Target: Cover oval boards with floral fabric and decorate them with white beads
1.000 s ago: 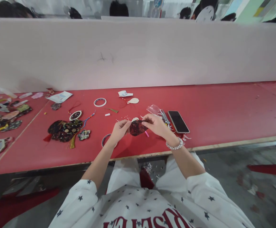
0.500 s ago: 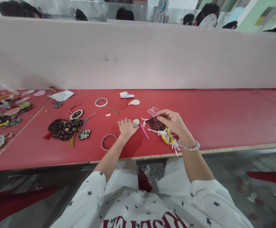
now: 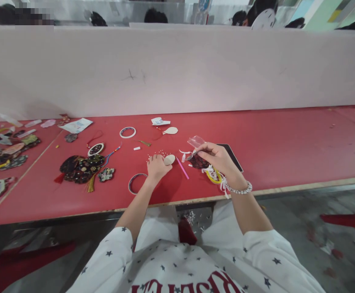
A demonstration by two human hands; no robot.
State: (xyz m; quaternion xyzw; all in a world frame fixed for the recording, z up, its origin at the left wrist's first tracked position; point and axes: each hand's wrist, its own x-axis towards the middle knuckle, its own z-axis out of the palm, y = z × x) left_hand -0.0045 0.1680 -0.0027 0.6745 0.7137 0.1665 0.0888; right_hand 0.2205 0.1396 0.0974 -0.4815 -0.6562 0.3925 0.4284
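My left hand [image 3: 156, 167] rests on the red table, its fingertips among small white beads [image 3: 162, 153] and its thumb against a cream oval piece [image 3: 169, 159]. My right hand [image 3: 215, 156] pinches the edge of a dark red patterned cloth [image 3: 199, 162]. White strips and a yellow ring [image 3: 213, 176] lie below that cloth. A clear plastic bag [image 3: 196, 141] touches the fingers of my right hand. Between the hands lies a pink stick [image 3: 182, 168]. A dark flat object [image 3: 231, 156] shows partly behind my right hand.
Two tape rings [image 3: 128, 132] lie left of centre. Dark embroidered pouches [image 3: 81, 167] with tassels and a flower-shaped patch [image 3: 106, 175] sit further left. Scraps crowd the far left. A pale partition [image 3: 177, 69] stands along the back, with people's heads beyond it.
My right hand has lifted part of the dark red cloth. The dark flat object now shows behind that hand. My left hand stays by the beads and the cream oval; the view has shifted slightly.
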